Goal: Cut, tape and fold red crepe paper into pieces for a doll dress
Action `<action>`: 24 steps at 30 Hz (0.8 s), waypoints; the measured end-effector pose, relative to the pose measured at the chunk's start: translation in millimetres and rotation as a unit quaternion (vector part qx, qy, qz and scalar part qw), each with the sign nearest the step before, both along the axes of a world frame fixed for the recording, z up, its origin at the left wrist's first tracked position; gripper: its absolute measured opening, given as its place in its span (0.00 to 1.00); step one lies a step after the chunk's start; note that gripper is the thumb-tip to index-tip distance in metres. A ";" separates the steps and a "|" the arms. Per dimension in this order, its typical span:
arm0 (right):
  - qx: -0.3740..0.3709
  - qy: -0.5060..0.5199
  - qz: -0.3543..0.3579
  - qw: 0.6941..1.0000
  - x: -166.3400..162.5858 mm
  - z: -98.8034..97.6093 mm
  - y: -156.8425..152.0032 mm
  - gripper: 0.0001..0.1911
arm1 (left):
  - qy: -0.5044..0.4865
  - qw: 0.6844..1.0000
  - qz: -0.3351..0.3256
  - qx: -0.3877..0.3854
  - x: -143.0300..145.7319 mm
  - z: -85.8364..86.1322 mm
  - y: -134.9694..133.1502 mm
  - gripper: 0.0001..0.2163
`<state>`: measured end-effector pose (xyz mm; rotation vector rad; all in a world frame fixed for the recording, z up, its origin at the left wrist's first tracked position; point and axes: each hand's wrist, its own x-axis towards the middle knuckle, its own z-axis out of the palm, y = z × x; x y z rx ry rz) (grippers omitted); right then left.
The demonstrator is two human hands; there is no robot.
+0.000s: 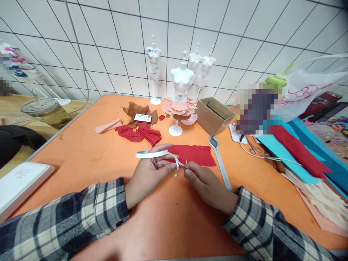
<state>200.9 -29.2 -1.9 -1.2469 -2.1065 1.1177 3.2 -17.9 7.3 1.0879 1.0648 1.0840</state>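
My left hand (149,174) grips a white roll of tape (152,153), fingers curled round its rim. My right hand (204,184) pinches the loose tape end (179,163) just to the right of the roll. Both hands hover low over the orange table (89,156). A flat piece of red crepe paper (196,155) lies right behind my fingers. Farther back stands a white mannequin torso (180,84) wearing a pink paper skirt (178,107).
Red and brown paper scraps (140,132) and a pink strip (108,126) lie left of the mannequin. Three more bare mannequins (153,61) stand by the tiled wall. A cardboard box (214,115), a white tool handle (220,159), scissors (252,145) and stacked coloured paper (296,152) fill the right.
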 end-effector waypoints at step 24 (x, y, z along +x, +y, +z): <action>0.022 -0.011 0.007 1.000 -8.0 -4.5 -4.3 0.13 | 0.008 0.998 -0.052 0.036 5.1 -6.7 -7.2 0.24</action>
